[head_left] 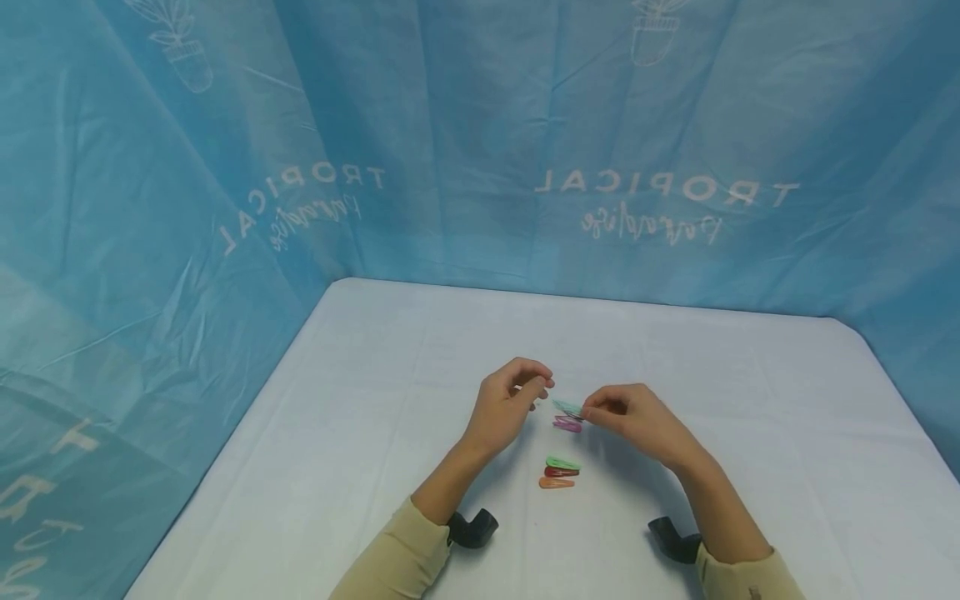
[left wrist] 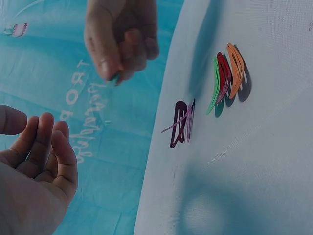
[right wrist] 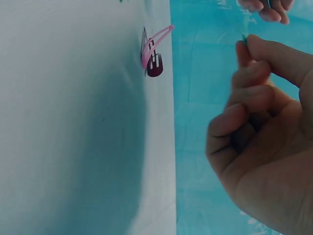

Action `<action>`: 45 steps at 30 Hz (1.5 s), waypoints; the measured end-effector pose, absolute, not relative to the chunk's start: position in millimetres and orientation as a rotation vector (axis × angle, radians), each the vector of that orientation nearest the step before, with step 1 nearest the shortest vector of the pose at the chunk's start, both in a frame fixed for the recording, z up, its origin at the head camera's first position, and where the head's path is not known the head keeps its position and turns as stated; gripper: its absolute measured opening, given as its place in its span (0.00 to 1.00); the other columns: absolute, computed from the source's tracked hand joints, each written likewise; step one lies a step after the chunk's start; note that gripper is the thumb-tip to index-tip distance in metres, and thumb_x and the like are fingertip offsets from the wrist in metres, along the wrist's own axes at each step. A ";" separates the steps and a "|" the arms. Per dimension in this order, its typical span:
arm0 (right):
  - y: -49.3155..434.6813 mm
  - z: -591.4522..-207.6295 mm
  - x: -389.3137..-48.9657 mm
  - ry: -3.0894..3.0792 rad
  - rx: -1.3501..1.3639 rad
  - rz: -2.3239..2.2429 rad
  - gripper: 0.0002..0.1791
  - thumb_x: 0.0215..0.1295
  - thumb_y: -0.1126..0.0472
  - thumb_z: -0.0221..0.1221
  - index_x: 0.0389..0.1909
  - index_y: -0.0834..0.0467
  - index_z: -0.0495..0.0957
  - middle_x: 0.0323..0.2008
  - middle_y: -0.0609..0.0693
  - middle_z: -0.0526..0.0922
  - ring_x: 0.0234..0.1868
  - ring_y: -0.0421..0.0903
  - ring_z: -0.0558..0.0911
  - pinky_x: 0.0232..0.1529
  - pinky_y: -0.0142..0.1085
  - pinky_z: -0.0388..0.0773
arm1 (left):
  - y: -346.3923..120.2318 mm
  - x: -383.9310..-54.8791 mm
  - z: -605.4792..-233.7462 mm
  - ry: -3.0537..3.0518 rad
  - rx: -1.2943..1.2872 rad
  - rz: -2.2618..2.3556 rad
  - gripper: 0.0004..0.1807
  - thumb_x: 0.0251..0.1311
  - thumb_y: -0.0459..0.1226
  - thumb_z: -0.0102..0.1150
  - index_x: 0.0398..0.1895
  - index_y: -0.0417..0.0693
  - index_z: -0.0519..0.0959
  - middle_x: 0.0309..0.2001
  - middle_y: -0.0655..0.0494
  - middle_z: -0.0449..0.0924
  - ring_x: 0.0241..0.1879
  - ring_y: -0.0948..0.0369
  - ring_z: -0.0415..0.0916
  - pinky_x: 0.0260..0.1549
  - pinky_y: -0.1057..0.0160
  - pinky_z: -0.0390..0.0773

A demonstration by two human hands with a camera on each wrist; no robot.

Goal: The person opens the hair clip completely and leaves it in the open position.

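right hand [head_left: 637, 419] pinched teal clip [head_left: 567, 408] by one end, raised above surface [head_left: 405, 400] | left hand [head_left: 504, 407] just beside, fingers loosely bent, holding nothing | clip probably light, springy, slippery; ends seemed best hold

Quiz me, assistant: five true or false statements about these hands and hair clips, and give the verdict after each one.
1. The right hand pinches a pale green-blue clip. True.
2. The left hand grips the orange clip. False: that clip lies on the white table, and no clip shows in that hand.
3. The red clip lies between the green clip and the orange one. True.
4. The pinkish clip lies well apart from the dark maroon clip. False: they overlap.
5. Both sleeves are beige. True.
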State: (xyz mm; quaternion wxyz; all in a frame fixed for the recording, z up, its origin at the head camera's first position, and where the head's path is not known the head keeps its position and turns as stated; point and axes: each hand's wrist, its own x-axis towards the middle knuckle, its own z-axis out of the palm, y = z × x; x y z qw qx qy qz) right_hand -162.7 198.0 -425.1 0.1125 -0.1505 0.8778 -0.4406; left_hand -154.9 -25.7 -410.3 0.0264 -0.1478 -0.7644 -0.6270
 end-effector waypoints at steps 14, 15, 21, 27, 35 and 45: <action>198.7 -436.3 -167.1 2.470 -0.416 -1.207 0.10 0.63 0.55 0.60 0.34 0.59 0.83 0.29 0.51 0.80 0.33 0.46 0.73 0.35 0.38 0.70 | -25.7 -143.1 -386.2 -2.372 -0.469 -1.940 0.08 0.66 0.31 0.48 0.41 0.43 0.78 0.38 0.48 0.81 0.35 0.55 0.78 0.32 0.66 0.77; 198.8 -437.3 -167.4 2.466 -0.407 -1.203 0.10 0.63 0.55 0.60 0.34 0.59 0.83 0.29 0.51 0.80 0.33 0.46 0.73 0.35 0.38 0.70 | -25.7 -144.6 -388.8 -2.380 -0.466 -1.940 0.08 0.66 0.31 0.48 0.41 0.43 0.78 0.38 0.48 0.81 0.35 0.54 0.78 0.32 0.66 0.77; 197.6 -441.7 -167.9 2.449 -0.348 -1.177 0.10 0.63 0.56 0.60 0.35 0.59 0.83 0.30 0.49 0.80 0.33 0.45 0.72 0.34 0.38 0.69 | -25.4 -157.1 -412.7 -2.396 -0.455 -1.939 0.08 0.67 0.35 0.50 0.43 0.45 0.78 0.38 0.54 0.81 0.35 0.58 0.78 0.32 0.65 0.77; 194.9 -443.8 -167.6 2.458 -0.314 -1.142 0.11 0.62 0.55 0.61 0.34 0.59 0.83 0.27 0.48 0.78 0.31 0.44 0.71 0.31 0.37 0.67 | -26.6 -158.3 -416.0 -2.371 -0.502 -1.937 0.08 0.67 0.38 0.51 0.42 0.48 0.78 0.37 0.59 0.81 0.33 0.62 0.78 0.32 0.64 0.79; 193.8 -445.1 -167.5 2.486 -0.317 -1.121 0.10 0.62 0.55 0.61 0.34 0.58 0.83 0.26 0.48 0.76 0.30 0.44 0.70 0.29 0.37 0.66 | -26.7 -158.0 -415.4 -2.380 -0.510 -1.920 0.07 0.67 0.38 0.50 0.42 0.50 0.78 0.36 0.59 0.81 0.33 0.62 0.78 0.32 0.64 0.79; 194.4 -449.7 -169.8 2.595 -0.432 -1.087 0.04 0.58 0.58 0.65 0.32 0.53 0.84 0.24 0.44 0.78 0.27 0.43 0.72 0.28 0.35 0.70 | -26.2 -147.3 -394.5 -2.396 -0.484 -1.919 0.07 0.66 0.32 0.49 0.41 0.43 0.78 0.37 0.47 0.81 0.34 0.53 0.78 0.32 0.66 0.77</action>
